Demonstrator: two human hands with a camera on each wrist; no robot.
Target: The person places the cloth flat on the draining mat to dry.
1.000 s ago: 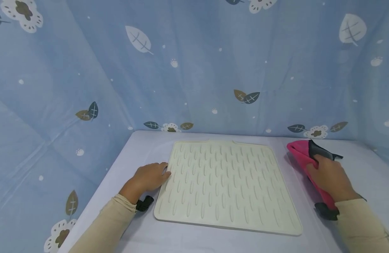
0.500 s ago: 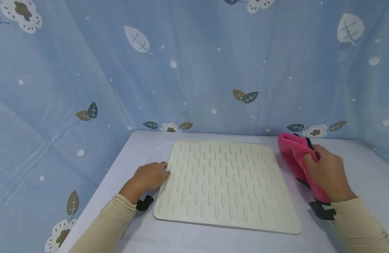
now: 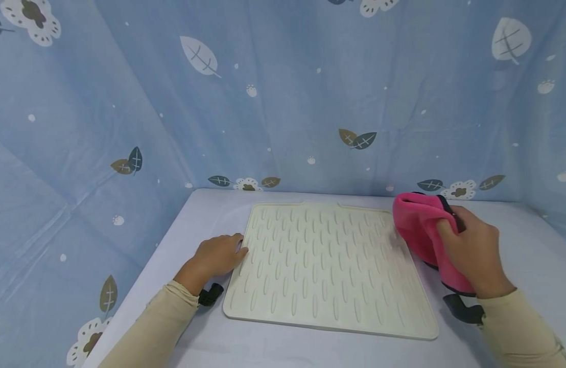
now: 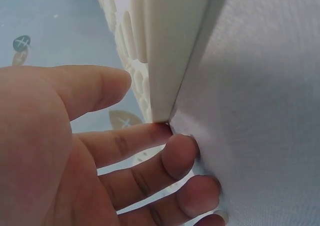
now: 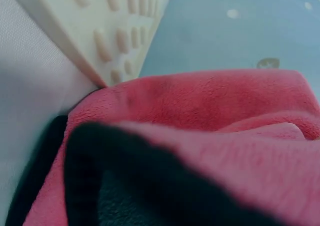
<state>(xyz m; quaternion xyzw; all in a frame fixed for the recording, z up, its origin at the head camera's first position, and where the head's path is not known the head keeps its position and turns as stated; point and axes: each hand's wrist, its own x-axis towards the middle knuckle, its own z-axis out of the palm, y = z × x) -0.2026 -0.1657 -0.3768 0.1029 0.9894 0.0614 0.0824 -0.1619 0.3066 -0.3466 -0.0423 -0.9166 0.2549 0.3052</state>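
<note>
A cream drying mat (image 3: pixel 324 266) with rows of raised oblong ridges lies flat on the white-covered table. At its left edge rests my left hand (image 3: pixel 218 254). In the left wrist view, the index fingertip (image 4: pixel 162 131) touches the mat's rim, while the thumb (image 4: pixel 107 86) lies over the ridged side with a gap between the two. My right hand (image 3: pixel 473 250) grips a folded pink cloth (image 3: pixel 418 225) with black trim. The cloth's left end hangs over the mat's upper right edge. Close up in the right wrist view, fleecy cloth (image 5: pixel 200 99) hides the fingers.
Blue fabric (image 3: pixel 283 102) printed with leaves and flowers stands as a wall behind and on the left. The white tabletop (image 3: pixel 274 350) extends around the mat. A black wrist mount (image 3: pixel 211 295) sits below the left wrist, another black mount (image 3: pixel 464 309) beside the right.
My right hand has lifted the pink cloth and brought it left, from the table beside the mat to over the mat's right edge. The left hand and the mat have stayed put.
</note>
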